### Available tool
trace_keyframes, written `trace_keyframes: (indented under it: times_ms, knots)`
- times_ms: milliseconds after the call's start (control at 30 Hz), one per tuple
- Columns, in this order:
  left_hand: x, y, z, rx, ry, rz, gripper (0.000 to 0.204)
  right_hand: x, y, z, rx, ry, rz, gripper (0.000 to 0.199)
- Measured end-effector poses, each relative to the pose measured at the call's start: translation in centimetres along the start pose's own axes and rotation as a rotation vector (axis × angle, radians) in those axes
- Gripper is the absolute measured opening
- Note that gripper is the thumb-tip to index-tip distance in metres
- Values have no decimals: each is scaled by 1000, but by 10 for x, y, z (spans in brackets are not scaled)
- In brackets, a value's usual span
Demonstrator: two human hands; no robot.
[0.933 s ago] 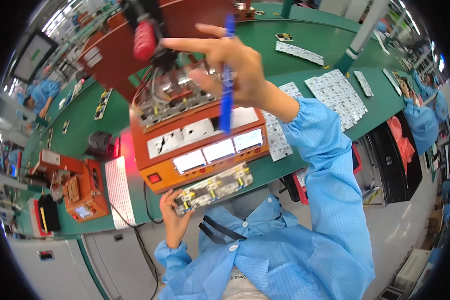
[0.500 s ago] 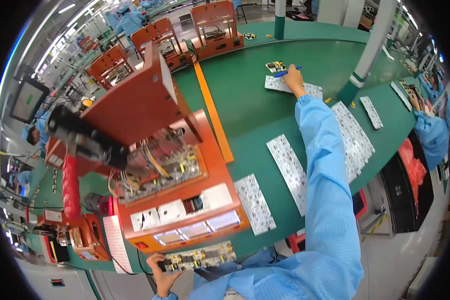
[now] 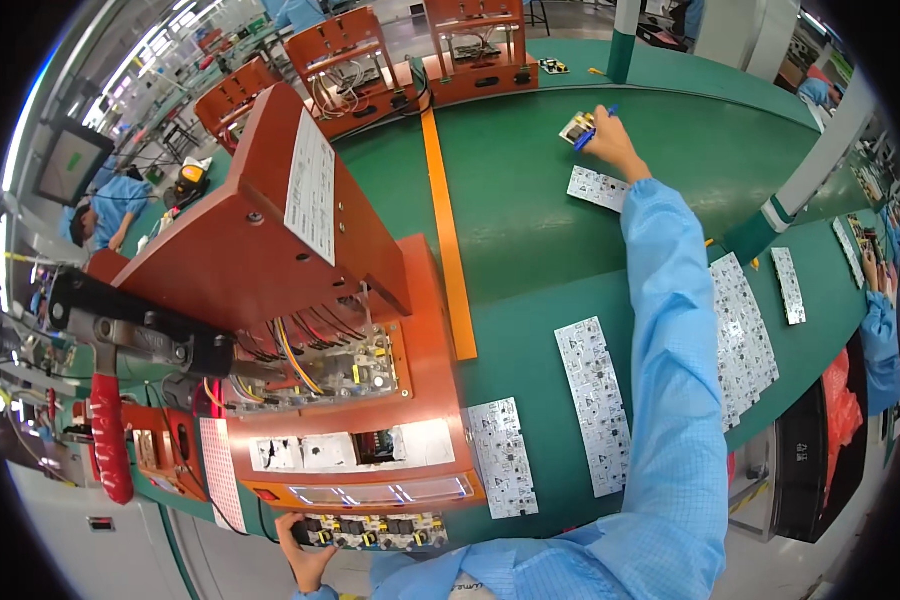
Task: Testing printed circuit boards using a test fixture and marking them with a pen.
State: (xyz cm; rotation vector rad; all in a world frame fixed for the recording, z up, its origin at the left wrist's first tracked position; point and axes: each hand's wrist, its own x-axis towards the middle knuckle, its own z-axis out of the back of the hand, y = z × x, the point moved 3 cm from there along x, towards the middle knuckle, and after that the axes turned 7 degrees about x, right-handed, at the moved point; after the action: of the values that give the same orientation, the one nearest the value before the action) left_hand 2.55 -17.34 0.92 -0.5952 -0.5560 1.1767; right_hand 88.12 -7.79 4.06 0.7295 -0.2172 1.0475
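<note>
Left hand (image 3: 308,558): fingers nearly closed, thumb opposed, pinching the left end of a long populated circuit board (image 3: 385,530). Board lies lengthwise just in front of the orange fixture (image 3: 428,330), the landmark below.

Right hand (image 3: 613,142): well beyond the fixture and to its right; fingers curled around a blue pen (image 3: 610,112). Fingertips at the edge of a small circuit board (image 3: 574,128); cannot tell whether they also grip it.

Near that hand, far right of the fixture: white panel (image 3: 592,187), partly behind the sleeve. Just right of the fixture on the green surface (image 3: 530,290): a shorter white panel (image 3: 502,458), then a longer one (image 3: 592,405). Beyond the right forearm, farther right: a group of white panels (image 3: 742,340). Left of the fixture: red handle (image 3: 110,440), hanging down; pink-white perforated sheet (image 3: 218,465).
</note>
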Motion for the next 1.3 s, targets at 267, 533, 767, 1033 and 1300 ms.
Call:
trace_keyframes:
  times_ms: [267,533,767,1033,1300]
  knots:
    - [1,-10,8,167,13,-193,68,-67,204,110,279,205,494,54]
    - [4,-64,24,220,-151,-462,70,-213,355,175,649,263,904,56]
    - [-2,-186,46,-52,-359,-946,57,-327,471,162,737,287,958,68]
    - [-14,-103,81,-82,-331,-880,52,-386,557,100,809,383,876,67]
    - [71,119,185,-305,-854,10,30,-415,551,69,926,292,680,67]
